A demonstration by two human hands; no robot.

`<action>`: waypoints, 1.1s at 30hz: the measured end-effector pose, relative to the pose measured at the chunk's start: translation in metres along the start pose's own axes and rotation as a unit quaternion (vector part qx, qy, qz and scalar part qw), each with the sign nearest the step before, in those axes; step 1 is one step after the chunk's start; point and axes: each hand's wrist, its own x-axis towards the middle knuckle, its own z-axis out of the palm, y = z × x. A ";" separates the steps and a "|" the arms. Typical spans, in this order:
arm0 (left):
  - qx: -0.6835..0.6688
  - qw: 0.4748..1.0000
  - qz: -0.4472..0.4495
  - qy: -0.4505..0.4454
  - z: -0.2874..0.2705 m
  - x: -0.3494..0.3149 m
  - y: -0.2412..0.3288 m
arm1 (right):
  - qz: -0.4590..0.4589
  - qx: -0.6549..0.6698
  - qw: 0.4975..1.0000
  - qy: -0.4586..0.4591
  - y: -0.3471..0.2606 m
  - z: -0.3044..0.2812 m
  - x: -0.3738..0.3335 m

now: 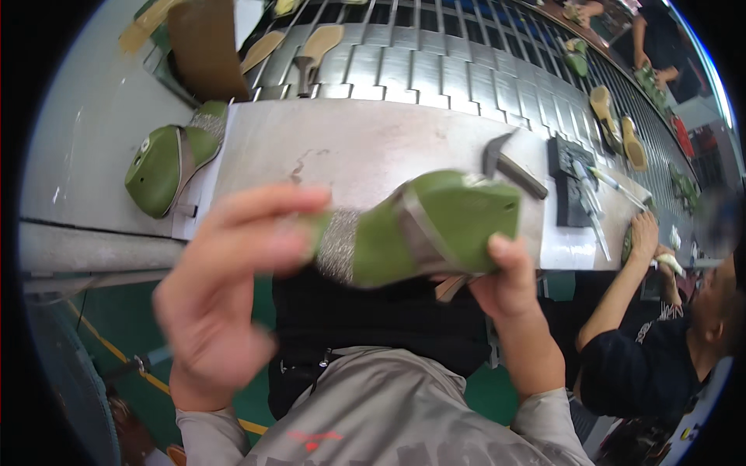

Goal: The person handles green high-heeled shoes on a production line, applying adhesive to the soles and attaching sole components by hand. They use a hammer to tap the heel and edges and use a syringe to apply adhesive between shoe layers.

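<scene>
A green shoe last [466, 213] lies sideways over the front edge of the bench, with a dark strap and a glittery band [337, 247] fitted round it. My right hand [505, 283] grips its wide end from below, the thumb on its side. Near the narrow end is my left hand [225, 279], blurred, its fingers stretched out and the thumb apart; whether the fingertips touch the last cannot be told. A second green last [172, 167] with a similar strap and glittery band rests at the bench's left end.
A hammer [517, 167] lies behind the last, beside a black block [571, 182] with pen-like tools. Beyond the bench [373, 144] runs a metal slat conveyor [396, 74] carrying soles [318, 46]. A co-worker [653, 349] handles something at the right.
</scene>
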 end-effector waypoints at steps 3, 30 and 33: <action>-0.305 0.950 0.062 -0.012 -0.001 -0.006 0.032 | -0.084 -0.050 0.994 0.054 -0.025 0.005 0.034; -0.250 0.968 0.004 0.032 -0.070 -0.045 0.021 | -0.137 -0.778 0.613 -0.015 0.063 0.144 0.343; -0.245 0.969 0.011 0.031 -0.072 -0.043 0.023 | -0.134 -0.800 0.585 0.007 0.076 0.130 0.372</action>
